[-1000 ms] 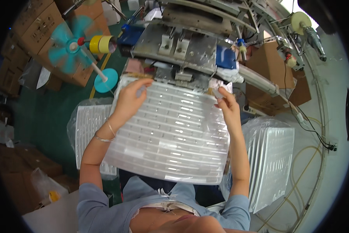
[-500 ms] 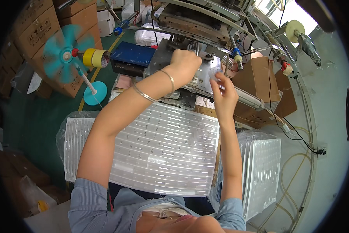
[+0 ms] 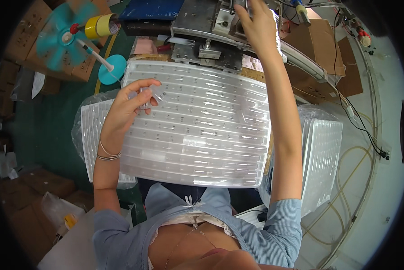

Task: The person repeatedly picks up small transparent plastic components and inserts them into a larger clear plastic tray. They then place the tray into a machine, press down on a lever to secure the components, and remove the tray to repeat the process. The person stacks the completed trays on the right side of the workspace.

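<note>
My left hand (image 3: pixel 132 101) is closed on small clear plastic pieces (image 3: pixel 157 94), held between thumb and fingers above the left part of a large white tray (image 3: pixel 197 130) with rows of clear strips. Some of what it holds is hidden by the fingers. My right hand (image 3: pixel 261 29) reaches to the metal press bed (image 3: pixel 195 20) at the top edge of the view. Its thumb stands apart from the fingers, whose tips are cut off by the frame. Beside the hand sits a metal block (image 3: pixel 222 22) on the bed. I see nothing in the right hand.
A turquoise fan (image 3: pixel 67 38) with a yellow tape roll (image 3: pixel 98 27) stands at the left. Further trays lean at the right (image 3: pixel 321 162) and lie at the left (image 3: pixel 91 135). An opened cardboard box (image 3: pixel 316 49) and a dark cable (image 3: pixel 359 121) are at the right.
My left hand has come back from the press to over the tray, with clear pieces in it. My right hand has reached further forward over the press bed. The view has tilted down.
</note>
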The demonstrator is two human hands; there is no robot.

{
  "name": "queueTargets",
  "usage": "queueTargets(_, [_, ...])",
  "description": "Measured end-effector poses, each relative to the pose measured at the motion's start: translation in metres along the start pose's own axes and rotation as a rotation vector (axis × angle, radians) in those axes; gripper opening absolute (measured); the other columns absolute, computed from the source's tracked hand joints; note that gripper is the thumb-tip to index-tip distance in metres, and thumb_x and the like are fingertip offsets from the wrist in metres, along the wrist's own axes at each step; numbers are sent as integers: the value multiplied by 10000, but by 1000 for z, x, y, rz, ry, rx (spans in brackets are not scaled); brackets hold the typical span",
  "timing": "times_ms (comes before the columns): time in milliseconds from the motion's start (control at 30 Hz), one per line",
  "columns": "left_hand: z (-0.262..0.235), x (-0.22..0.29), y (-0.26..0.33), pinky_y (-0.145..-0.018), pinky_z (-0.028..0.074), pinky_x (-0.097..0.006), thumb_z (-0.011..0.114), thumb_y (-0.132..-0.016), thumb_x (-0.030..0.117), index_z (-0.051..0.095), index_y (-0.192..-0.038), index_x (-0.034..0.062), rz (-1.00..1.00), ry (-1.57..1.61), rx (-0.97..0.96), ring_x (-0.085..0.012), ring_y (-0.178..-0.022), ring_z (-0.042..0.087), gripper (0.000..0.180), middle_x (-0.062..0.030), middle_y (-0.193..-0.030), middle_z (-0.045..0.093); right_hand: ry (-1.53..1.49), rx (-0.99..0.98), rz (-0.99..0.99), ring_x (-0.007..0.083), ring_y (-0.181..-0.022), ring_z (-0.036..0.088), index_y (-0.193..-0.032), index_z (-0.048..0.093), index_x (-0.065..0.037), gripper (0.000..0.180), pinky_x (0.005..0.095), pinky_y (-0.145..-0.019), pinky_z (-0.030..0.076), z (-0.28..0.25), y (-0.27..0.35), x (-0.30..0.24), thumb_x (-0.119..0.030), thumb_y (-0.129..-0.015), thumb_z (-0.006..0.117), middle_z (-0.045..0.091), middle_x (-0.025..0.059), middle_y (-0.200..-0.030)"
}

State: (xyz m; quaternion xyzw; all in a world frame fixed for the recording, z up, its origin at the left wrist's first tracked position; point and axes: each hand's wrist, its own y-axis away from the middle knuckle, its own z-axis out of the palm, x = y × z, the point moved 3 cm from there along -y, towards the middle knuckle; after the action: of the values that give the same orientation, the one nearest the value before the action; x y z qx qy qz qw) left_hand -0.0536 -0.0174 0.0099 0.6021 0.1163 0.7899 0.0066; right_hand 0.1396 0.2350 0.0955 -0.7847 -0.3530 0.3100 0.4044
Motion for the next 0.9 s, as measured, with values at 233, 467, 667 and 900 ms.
queueTargets(233, [28,-9,31,-706,481,-240,618,-844,102,544,-1177,14,4,-132,31,-126,-880,596,353,-90,-1030,639,-317,-518,41,284,-806,612,-972,647,-75,206,364,-700,503,-77,111,-61,-62,-767,657,631,106,-877])
queueTargets(467, [45,2,58,-776,431,-261,676,-776,57,604,-1051,48,234,-684,41,-131,-888,586,284,-42,-993,658,-370,-964,-49,223,-709,591,-996,637,-130,281,329,-577,505,-108,195,-109,-66,-727,686,562,44,-791])
queueTargets(667, [18,-13,98,-759,461,-291,678,-734,52,615,-978,37,401,-1110,83,-241,-869,607,253,-89,-941,643,-214,-1002,-203,204,-727,584,-1016,630,-143,322,306,-602,511,-104,218,-112,-25,-717,613,567,34,-831])
queueTargets(900, [35,-55,117,-695,442,-337,562,-703,65,555,-872,63,495,-1583,-217,-224,-786,537,169,-53,-776,535,-167,-1006,-193,217,-749,594,-988,616,-124,278,316,-622,513,-99,226,-110,-26,-729,587,569,55,-878])
